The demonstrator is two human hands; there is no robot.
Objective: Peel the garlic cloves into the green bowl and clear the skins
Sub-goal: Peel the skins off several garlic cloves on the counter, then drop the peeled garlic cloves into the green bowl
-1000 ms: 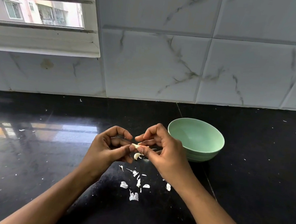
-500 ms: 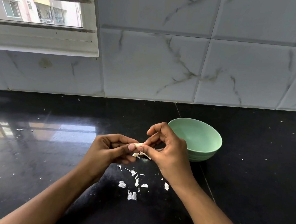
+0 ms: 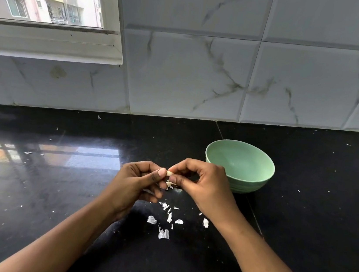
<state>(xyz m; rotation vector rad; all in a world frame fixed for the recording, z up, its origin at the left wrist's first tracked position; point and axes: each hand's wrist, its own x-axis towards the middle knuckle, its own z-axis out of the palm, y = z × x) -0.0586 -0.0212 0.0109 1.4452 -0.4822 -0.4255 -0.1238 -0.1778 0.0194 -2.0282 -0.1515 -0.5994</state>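
My left hand (image 3: 136, 181) and my right hand (image 3: 204, 184) meet above the black counter, both pinching one small pale garlic clove (image 3: 169, 173) between thumb and fingers. A loose strip of skin (image 3: 169, 184) hangs under the clove at my right thumb. The green bowl (image 3: 239, 166) stands just behind and to the right of my right hand; the part of its inside that I can see holds nothing. Several white skin scraps (image 3: 163, 234) lie on the counter below my hands.
The glossy black counter (image 3: 53, 187) runs to a marble-tiled wall at the back, with a window at the upper left. Tiny skin flecks (image 3: 28, 152) dot the counter to the left and right.
My hands have closed in around the clove and my right fingers have shifted on it, with the skin strip still dangling. The bowl and scraps have not moved.
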